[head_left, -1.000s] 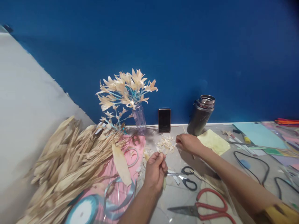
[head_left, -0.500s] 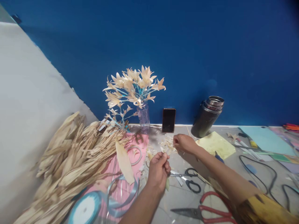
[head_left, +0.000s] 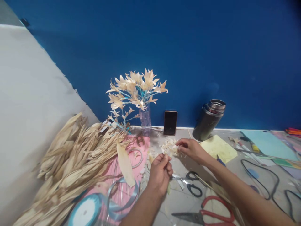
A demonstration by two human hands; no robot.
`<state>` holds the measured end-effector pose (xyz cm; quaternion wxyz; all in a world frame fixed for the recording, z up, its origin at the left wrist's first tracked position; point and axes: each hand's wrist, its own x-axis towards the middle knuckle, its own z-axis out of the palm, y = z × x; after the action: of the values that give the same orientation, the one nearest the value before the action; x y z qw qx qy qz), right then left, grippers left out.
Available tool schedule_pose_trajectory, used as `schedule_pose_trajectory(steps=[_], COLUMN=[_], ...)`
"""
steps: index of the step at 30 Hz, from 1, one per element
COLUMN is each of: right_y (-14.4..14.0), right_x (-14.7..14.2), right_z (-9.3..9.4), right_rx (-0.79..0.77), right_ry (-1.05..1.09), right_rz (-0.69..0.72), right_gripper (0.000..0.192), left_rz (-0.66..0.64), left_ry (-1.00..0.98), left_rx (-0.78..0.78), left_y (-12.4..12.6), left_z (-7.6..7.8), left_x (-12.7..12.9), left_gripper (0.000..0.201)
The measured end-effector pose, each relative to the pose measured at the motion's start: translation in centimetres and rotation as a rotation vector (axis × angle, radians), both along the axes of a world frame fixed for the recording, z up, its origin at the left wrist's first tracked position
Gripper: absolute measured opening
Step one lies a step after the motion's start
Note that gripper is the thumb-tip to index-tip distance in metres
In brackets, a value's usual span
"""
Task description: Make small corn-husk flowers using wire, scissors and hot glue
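Observation:
My left hand [head_left: 160,172] is closed, its thumb pressed onto the curled fingers. What it pinches is hidden; a greenish husk strip [head_left: 168,188] shows just below it. My right hand [head_left: 191,150] is at the edge of a small pile of pale husk scraps [head_left: 169,143], its fingers parted and nothing seen in them. Small scissors with black handles [head_left: 194,189] lie between my forearms. Nearer to me are larger shears with red handles [head_left: 217,201]. Left of my left hand, a wide flat corn husk piece [head_left: 125,164] rests over pink paper [head_left: 110,179].
Dried corn husks [head_left: 77,160] are heaped at the left, beside a blue ribbon spool [head_left: 84,211]. Husk flowers [head_left: 137,88] stand in a clear vase [head_left: 145,121] against the blue wall. A phone [head_left: 170,123], a metal flask [head_left: 208,121], yellow paper [head_left: 219,148] and a black cable [head_left: 274,179] are also there.
My right hand has shifted slightly to the right, and its fingers have parted from a closed pinch. My left hand stays closed in nearly the same place. The view has tilted slightly.

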<state>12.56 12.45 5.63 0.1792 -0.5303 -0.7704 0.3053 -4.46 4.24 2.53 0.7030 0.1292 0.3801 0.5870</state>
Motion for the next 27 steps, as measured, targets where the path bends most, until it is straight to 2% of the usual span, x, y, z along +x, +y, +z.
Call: schedule_pose_trajectory(steps=[2, 5, 7, 9, 11, 14, 17, 20, 22, 27], right_y=[-2.5, -6.1, -8.0, -9.5, -10.6, -11.7, -12.4, -13.1, -13.6, -14.8], right_x=[0.4, 0.9, 1.3, 1.8, 2.4, 3.6, 4.6, 5.4, 5.8, 6.5], right_z=[0.5, 1.1, 1.5, 1.6, 1.4, 0.5, -0.3, -0.5, -0.2, 0.7], right_rx=[-0.062, -0.220, -0.194, -0.026, 0.242, 0.611, 0.875, 1.011, 1.078, 1.187], right_ry=[0.118, 0.441, 0.510, 0.452, 0.316, 0.086, -0.017, -0.039, -0.041, -0.060], right_rz=[-0.032, -0.149, -0.214, -0.252, -0.235, -0.069, 0.124, 0.207, 0.196, 0.177], right_gripper=[0.033, 0.034, 0.031, 0.026, 0.022, 0.023, 0.030, 0.033, 0.036, 0.037], left_rz=[-0.037, -0.096, -0.125, -0.141, -0.154, -0.205, -0.273, -0.221, -0.190, -0.309], left_ry=[0.002, 0.023, 0.063, 0.097, 0.109, 0.125, 0.172, 0.248, 0.283, 0.251], left_rx=[0.014, 0.031, 0.040, 0.034, 0.019, 0.022, 0.040, 0.093, 0.121, 0.078], left_y=[-0.3, -1.0, -1.5, -2.1, -2.5, -3.1, -3.6, -4.0, -4.4, -5.5], left_z=[0.6, 1.5, 2.1, 2.6, 3.0, 3.4, 3.7, 4.0, 4.3, 5.3], left_x=[0.4, 1.1, 1.6, 2.0, 2.4, 2.6, 2.9, 3.2, 3.5, 3.8], left_gripper=[0.051, 0.046, 0.042, 0.042, 0.045, 0.047, 0.045, 0.043, 0.043, 0.044])
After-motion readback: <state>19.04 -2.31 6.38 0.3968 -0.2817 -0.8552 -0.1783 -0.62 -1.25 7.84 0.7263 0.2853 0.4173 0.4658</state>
